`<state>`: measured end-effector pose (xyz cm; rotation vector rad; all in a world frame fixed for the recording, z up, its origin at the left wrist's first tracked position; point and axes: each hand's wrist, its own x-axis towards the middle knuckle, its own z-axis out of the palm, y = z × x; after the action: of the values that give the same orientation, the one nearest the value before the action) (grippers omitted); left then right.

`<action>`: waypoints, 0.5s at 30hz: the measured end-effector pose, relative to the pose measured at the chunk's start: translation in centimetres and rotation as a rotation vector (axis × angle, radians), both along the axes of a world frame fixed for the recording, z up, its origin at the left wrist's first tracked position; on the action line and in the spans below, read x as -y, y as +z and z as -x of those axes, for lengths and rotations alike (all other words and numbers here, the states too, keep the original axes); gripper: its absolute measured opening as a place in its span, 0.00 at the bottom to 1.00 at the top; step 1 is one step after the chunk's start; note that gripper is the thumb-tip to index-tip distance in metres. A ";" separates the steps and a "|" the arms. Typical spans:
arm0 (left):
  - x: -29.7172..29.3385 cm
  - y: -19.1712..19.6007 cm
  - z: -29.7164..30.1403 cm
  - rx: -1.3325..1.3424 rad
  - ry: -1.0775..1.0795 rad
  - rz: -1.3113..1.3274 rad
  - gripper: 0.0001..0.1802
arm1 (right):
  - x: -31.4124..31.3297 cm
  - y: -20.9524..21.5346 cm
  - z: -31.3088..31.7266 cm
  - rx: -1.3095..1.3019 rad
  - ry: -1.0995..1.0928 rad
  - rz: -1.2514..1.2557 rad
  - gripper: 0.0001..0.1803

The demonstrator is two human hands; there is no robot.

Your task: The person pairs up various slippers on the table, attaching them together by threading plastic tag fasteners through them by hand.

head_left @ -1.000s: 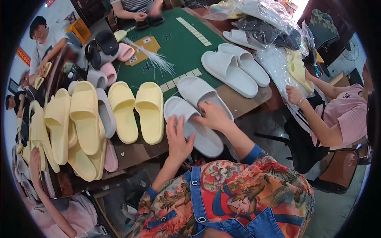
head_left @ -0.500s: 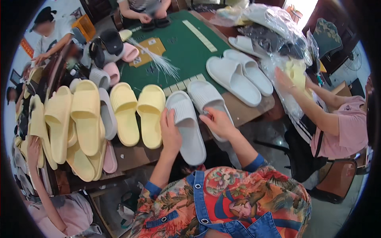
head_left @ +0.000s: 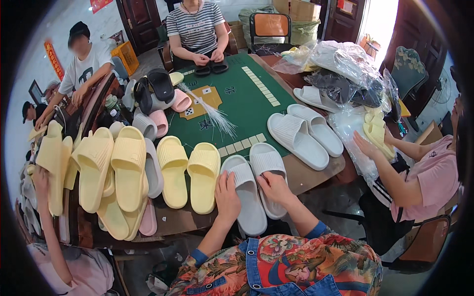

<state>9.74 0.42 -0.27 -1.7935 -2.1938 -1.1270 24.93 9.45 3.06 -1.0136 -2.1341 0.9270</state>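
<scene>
A pair of light grey slide slippers lies side by side at the table's near edge, toes pointing away from me. My left hand (head_left: 228, 200) grips the left grey slipper (head_left: 251, 209) by the outer side of its ribbed strap. At the opening of the right grey slipper (head_left: 265, 157), my right hand (head_left: 274, 188) has its fingers curled on the strap's edge; part of its grip is hidden. Just left of my left hand sits a pair of pale yellow slippers (head_left: 203, 172), toes also pointing away.
More yellow slippers (head_left: 129, 153) are heaped at the left, beside a co-worker's hand (head_left: 42, 182). Another pale grey pair (head_left: 301, 138) lies right of centre. Bagged slippers (head_left: 340, 74) cover the far right. White ties (head_left: 212, 113) rest on the green mat (head_left: 237, 98).
The view has tilted up, so everything sits lower and people across the table show more. The right grey slipper's heel has swung closer to the left one. Both hands remain on the pair.
</scene>
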 end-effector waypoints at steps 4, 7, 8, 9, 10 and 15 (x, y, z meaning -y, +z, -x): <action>-1.4 0.6 0.6 -0.017 0.009 -0.011 0.26 | -0.1 0.2 -0.2 0.033 0.028 0.012 0.14; -2.0 0.8 1.0 -0.020 0.003 -0.008 0.26 | -0.2 -1.0 -0.1 0.009 0.018 -0.051 0.14; -2.0 0.6 1.3 0.018 -0.012 0.015 0.27 | -0.1 -0.9 0.0 0.010 0.019 -0.053 0.14; -1.9 0.4 1.3 0.019 -0.010 0.014 0.27 | 0.1 -0.7 -0.1 0.030 0.046 -0.074 0.14; -1.7 0.2 1.3 0.014 -0.021 -0.016 0.28 | 0.2 -0.7 -0.1 0.049 0.073 -0.094 0.14; -1.7 0.0 1.3 0.029 -0.056 -0.064 0.30 | 0.3 0.8 -0.4 0.154 0.112 -0.003 0.21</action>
<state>8.48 2.15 -0.24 -1.8342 -2.1105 -1.2269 25.36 9.11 3.85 -1.0015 -2.3399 0.9245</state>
